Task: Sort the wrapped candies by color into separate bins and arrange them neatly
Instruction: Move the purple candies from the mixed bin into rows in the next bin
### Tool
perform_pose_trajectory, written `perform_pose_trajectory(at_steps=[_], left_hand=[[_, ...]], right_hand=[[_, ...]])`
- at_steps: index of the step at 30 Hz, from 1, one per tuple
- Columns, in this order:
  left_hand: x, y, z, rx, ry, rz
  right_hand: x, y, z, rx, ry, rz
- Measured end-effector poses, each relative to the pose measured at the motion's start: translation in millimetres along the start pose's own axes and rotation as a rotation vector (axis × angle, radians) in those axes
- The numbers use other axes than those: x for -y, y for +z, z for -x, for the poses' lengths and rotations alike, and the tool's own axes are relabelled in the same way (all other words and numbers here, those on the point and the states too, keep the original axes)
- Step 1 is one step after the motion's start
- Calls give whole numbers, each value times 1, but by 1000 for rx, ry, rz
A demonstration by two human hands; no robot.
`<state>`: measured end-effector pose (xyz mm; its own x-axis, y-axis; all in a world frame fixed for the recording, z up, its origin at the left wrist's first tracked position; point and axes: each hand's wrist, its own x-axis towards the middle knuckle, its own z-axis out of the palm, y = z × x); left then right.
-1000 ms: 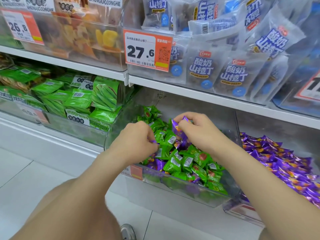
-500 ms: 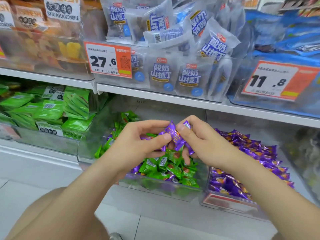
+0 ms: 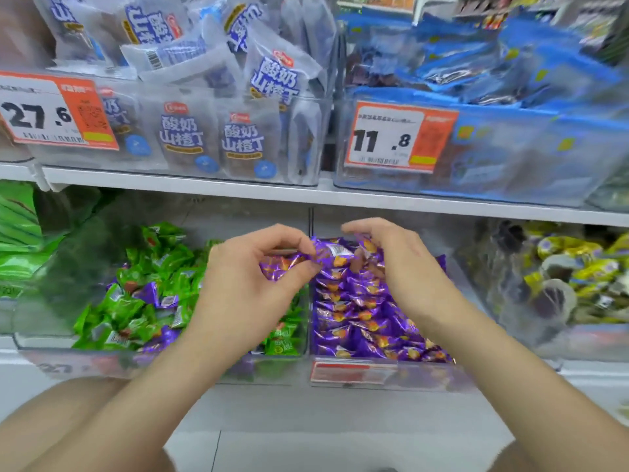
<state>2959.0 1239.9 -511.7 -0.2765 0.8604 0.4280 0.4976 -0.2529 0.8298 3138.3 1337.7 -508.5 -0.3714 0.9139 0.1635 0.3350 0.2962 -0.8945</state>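
Observation:
A clear bin (image 3: 163, 367) on the lower shelf holds green wrapped candies (image 3: 136, 308) with a few purple ones (image 3: 148, 294) mixed in. Right beside it, a second clear bin (image 3: 381, 374) is filled with purple wrapped candies (image 3: 357, 321). My left hand (image 3: 248, 284) hovers over the divide between the two bins and pinches purple candies (image 3: 286, 264) between thumb and forefinger. My right hand (image 3: 405, 267) is over the back of the purple bin, fingers curled round purple candies (image 3: 366, 247) just above the pile.
A bin of yellow-wrapped sweets (image 3: 561, 277) stands to the right, green packets (image 3: 17, 240) to the left. The shelf above (image 3: 306, 195) overhangs closely, carrying bins of white-blue packets (image 3: 218, 141) and blue packs (image 3: 510, 131) with price tags 27.6 (image 3: 51, 114) and 11.8 (image 3: 391, 137).
Both hands have lifted purple candies out of the green bin and carried them right to the purple bin. The view has swung right with them.

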Motion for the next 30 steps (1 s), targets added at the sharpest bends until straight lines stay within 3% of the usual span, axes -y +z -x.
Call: perform_pose_trajectory(at_steps=[3,6,10,11,16,25,28,30], left_hand=[[-2,17,5,54,118,-52],[0,29,6,85,136,-76],[-2,37,4,102,119,-104],[-3,38,4,111,122,-115],[-6,48,7,164,138,-141],[-7,59,7,200,97,-152],[-8,61,6,189,68,-123],[-8,63,4,193,38,-80]], right_hand=[[-18,-21,2,89,138,80],[-39,-47,6,85,105,148],[-47,-86,16,207,-115,733],[-46,-93,19,252,-128,783],[-58,-100,23,349,-36,835],[-84,-87,17,438,-165,911],[-76,-90,21,313,-189,725],[-65,-92,25,161,-114,411]])
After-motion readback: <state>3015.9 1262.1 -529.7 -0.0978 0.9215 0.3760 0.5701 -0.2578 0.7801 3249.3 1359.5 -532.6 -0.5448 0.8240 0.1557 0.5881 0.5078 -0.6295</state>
